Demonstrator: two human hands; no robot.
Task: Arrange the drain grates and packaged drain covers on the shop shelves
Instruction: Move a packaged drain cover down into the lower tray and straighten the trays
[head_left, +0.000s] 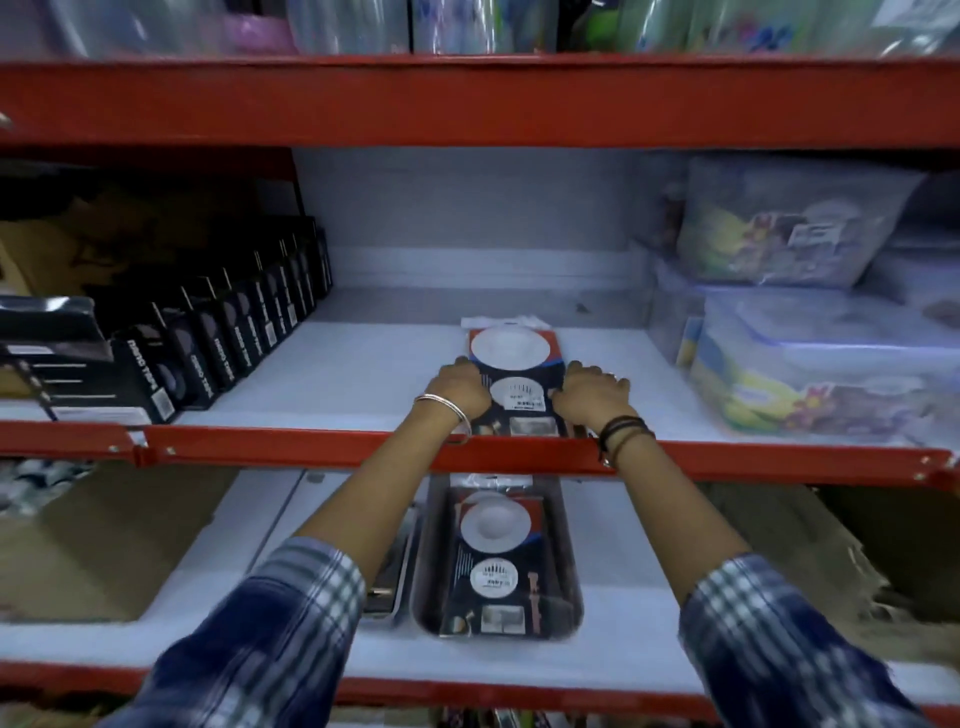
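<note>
A packaged drain cover (514, 358), a dark card with two white discs, lies flat on the middle shelf (363, 374). My left hand (460, 389) grips its left edge and my right hand (592, 392) grips its right edge. One shelf down, another packaged drain cover (496, 561) rests in a steel tray (569, 597). A metal grate (387, 587) pokes out just left of that tray, mostly hidden by my left arm.
A row of black boxes (228, 332) lines the left of the middle shelf. Clear plastic containers (810, 364) are stacked on its right. Red shelf rails (467, 452) cross in front. Cardboard boxes (93, 551) sit at the lower left and right.
</note>
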